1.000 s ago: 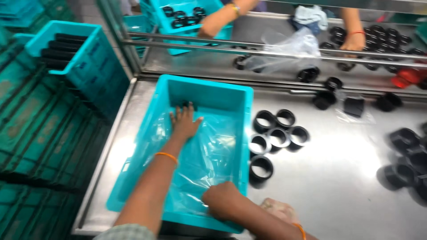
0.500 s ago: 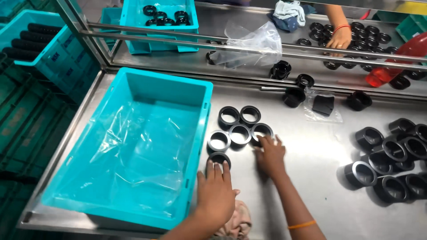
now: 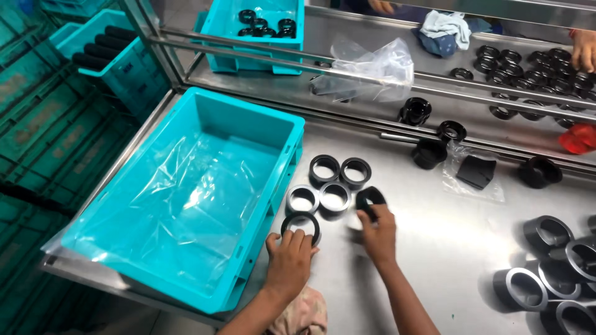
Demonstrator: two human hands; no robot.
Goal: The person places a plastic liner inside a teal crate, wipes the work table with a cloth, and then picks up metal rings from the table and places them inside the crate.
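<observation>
Pinching glossy black rubber rings, both hands' fingers curl over brushed steel table.

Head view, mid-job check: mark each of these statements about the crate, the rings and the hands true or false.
1. The turquoise crate is lined with clear plastic film: true.
2. The crate is full of black rings: false, only the film shows inside.
3. The left hand touches the nearest black ring: true.
4. The right hand rests flat on the bare steel table: false, its fingers hold a tilted black ring.
5. A red part lies on the far shelf: true.
</observation>
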